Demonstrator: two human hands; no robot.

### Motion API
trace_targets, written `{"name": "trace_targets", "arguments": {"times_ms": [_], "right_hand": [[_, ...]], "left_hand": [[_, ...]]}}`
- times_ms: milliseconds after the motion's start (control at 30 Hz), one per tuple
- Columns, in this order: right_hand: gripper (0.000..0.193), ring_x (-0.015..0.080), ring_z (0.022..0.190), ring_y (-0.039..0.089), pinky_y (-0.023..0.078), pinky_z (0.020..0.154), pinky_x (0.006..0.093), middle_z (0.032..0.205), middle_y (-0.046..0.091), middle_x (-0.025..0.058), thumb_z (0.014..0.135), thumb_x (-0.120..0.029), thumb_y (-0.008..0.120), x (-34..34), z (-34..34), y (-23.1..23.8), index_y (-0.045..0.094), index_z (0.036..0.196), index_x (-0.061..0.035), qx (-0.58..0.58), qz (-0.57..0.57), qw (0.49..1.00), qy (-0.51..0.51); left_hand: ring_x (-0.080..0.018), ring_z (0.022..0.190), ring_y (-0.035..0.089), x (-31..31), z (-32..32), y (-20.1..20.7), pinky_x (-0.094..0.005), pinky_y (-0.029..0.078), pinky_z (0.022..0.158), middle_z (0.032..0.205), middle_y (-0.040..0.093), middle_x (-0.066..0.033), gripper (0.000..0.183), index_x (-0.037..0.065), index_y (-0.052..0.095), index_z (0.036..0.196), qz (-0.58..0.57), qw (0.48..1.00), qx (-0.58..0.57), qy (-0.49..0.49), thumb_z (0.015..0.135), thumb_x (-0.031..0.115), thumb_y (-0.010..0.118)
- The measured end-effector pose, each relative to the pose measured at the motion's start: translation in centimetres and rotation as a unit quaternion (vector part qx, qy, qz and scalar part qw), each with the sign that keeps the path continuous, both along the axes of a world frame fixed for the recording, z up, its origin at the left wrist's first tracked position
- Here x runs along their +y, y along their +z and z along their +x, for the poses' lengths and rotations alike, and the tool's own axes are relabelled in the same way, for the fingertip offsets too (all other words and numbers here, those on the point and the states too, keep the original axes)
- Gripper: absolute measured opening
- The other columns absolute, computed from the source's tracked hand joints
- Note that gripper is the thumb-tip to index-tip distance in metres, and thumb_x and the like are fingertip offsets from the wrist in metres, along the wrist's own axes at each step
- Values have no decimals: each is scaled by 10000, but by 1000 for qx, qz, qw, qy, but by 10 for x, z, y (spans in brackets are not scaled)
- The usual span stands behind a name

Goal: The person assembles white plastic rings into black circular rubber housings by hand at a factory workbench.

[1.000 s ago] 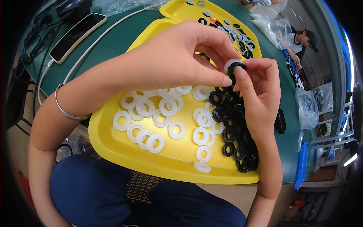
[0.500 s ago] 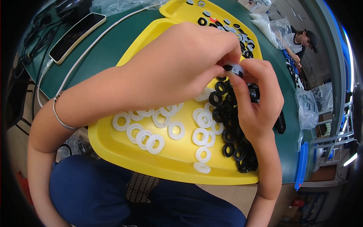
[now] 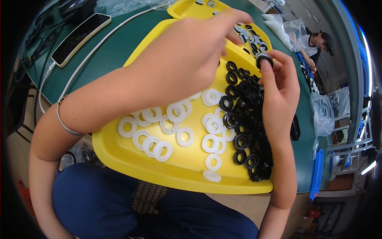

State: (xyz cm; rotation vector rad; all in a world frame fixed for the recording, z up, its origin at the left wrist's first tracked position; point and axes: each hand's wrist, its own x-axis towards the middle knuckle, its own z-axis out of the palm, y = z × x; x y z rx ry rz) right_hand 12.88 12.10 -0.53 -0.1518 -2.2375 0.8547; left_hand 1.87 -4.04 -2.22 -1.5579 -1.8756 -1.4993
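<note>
A black ring with a whitish ring fitted against it [image 3: 264,60] is pinched between thumb and fingers of my right hand [image 3: 281,85], over the divider between the two tray parts. My left hand [image 3: 189,51] hovers over the near yellow tray [image 3: 187,181], its index finger and thumb apart and slightly blurred, with nothing seen between them. Loose white washers [image 3: 185,136] are spread below my left hand and wrist. Many black rings [image 3: 240,141] lie heaped at the tray's right side, beside my right wrist, which covers part of them.
A second yellow tray [image 3: 187,8] behind holds black and whitish rings [image 3: 254,39]. On the green table [image 3: 99,55] lie a phone [image 3: 81,40] and a white cable [image 3: 89,55]. Plastic bags [image 3: 322,109] hang at the right edge. Another person [image 3: 312,46] works at far right.
My hands have separated. My left hand has let go of the joined rings and opened, while my right hand has carried them slightly away and to the right.
</note>
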Motion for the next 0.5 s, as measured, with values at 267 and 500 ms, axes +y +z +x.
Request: {"name": "trace_targets", "arguments": {"times_ms": [267, 500], "right_hand": [[443, 198, 1097, 558, 413, 965, 294, 1206, 570, 153, 897, -111, 558, 41, -9, -9, 449, 1302, 32, -41, -231, 971, 45], [340, 316, 1254, 418, 261, 1072, 409, 1215, 561, 150, 904, -188, 554, 11, -12, -23, 533, 1216, -54, -142, 271, 939, 155]], "left_hand": [[-313, 895, 571, -12, -9, -12, -396, 452, 795, 898, 599, -144, 188, -12, 562, 1013, -273, 908, 197, 249, 858, 91, 537], [-309, 920, 547, -11, -9, -15, -402, 438, 807, 873, 569, -147, 175, -13, 557, 956, -312, 902, 191, 228, 828, 106, 571]]}}
